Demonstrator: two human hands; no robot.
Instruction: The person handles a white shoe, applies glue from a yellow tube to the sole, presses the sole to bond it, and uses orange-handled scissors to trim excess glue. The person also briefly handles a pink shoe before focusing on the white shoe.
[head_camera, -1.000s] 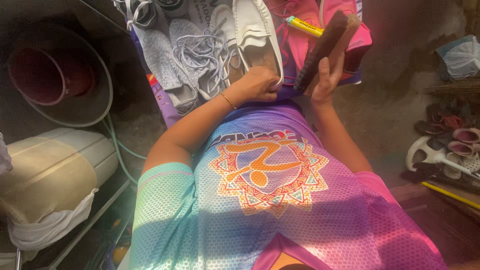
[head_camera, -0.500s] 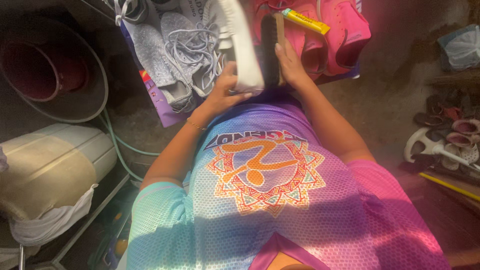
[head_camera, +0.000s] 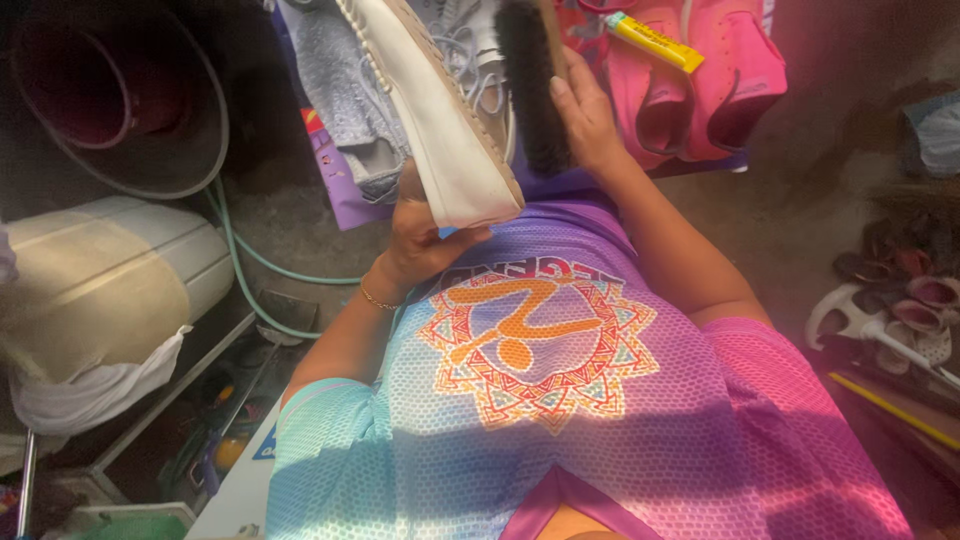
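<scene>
Starting at the upper left of the frame, a dark round basin (head_camera: 120, 100) sits above a cream-coloured drum (head_camera: 100, 290), with a green hose (head_camera: 270, 265) curling between them and the grey ground. Near the centre, the left hand (head_camera: 425, 235) is wrapped around the heel of a white shoe (head_camera: 430, 120) — fingers curled about it, sole tilted up toward the camera. Just right of it, the right hand (head_camera: 585, 120) clasps a dark-bristled brush (head_camera: 525, 80), bristles facing the shoe's sole edge and close to it. Farther right, a pair of pink shoes (head_camera: 700, 90) lies under a yellow tube (head_camera: 655, 42). The hold at the heel looks light — a hard stroke could twist the shoe loose, I judge.
</scene>
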